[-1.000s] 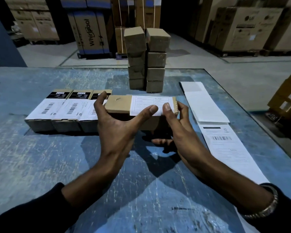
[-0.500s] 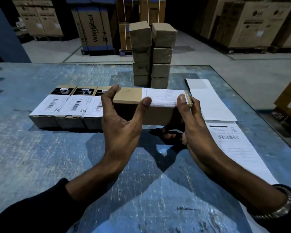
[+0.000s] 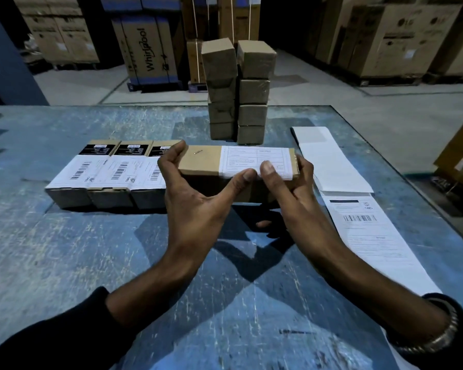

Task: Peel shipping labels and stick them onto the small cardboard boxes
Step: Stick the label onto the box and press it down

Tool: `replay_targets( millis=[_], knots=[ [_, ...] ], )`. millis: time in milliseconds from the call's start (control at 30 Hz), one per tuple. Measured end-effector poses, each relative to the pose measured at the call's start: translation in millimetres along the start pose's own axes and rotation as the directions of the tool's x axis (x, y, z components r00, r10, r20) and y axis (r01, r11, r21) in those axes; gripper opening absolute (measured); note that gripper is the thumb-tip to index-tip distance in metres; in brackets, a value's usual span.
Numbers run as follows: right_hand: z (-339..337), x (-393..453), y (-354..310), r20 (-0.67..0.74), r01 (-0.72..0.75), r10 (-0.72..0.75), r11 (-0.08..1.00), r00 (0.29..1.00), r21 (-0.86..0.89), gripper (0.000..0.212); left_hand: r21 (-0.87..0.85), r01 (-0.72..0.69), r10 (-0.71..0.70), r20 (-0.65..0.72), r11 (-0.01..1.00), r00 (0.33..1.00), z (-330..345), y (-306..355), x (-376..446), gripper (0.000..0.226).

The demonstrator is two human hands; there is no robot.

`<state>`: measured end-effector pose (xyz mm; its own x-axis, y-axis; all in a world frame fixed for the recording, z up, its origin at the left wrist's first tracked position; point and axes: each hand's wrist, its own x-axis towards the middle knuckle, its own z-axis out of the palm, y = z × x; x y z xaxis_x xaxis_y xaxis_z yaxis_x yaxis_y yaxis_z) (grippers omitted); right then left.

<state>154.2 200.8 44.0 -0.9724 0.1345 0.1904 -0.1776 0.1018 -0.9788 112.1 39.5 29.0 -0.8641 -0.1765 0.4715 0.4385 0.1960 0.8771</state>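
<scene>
Held above the scuffed blue table (image 3: 64, 263): a long brown cardboard box (image 3: 202, 162), its right end wrapped in a white printed shipping label (image 3: 254, 160). Left hand (image 3: 195, 206) grasping the box's left end, thumb pressed on the label's near edge. Right hand (image 3: 292, 193) grasping the right end, thumb beside the other. Just left, three labelled small boxes (image 3: 104, 177) in a row; behind, two stacks of plain brown boxes (image 3: 238, 92); right, a white strip of label sheets (image 3: 358, 222).

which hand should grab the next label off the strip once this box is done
Probably the right hand: the label strip lies just right of it on the table, so the reach is short. The left hand would have to cross over the box, which both hands grip.
</scene>
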Motion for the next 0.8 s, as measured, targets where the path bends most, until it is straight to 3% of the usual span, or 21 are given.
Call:
replay_targets(
  millis=[200,500,700,800],
  knots=[
    [-2.5,8.3,8.2,-0.080,0.071,-0.079,0.992,0.994,-0.102,0.071,0.003,0.005,-0.005,0.013,1.000,1.000,3.3,1.1,-4.1,0.087],
    [-5.8,3.4,-5.4,-0.124,-0.011,-0.003,0.994,0.992,-0.110,0.035,-0.087,0.041,-0.036,0.055,0.995,0.998,-0.6,0.4,1.4,0.066],
    [-4.7,5.0,-8.1,-0.140,-0.007,0.000,0.998,0.990,-0.055,0.080,-0.242,0.179,-0.157,0.108,0.953,0.982,-2.3,-3.6,1.8,0.068],
    [-6.4,6.3,-5.9,-0.102,0.014,-0.025,0.995,0.994,-0.100,0.077,-0.233,0.189,-0.167,0.113,0.954,0.979,-2.6,-3.2,2.1,0.084]
  ],
)
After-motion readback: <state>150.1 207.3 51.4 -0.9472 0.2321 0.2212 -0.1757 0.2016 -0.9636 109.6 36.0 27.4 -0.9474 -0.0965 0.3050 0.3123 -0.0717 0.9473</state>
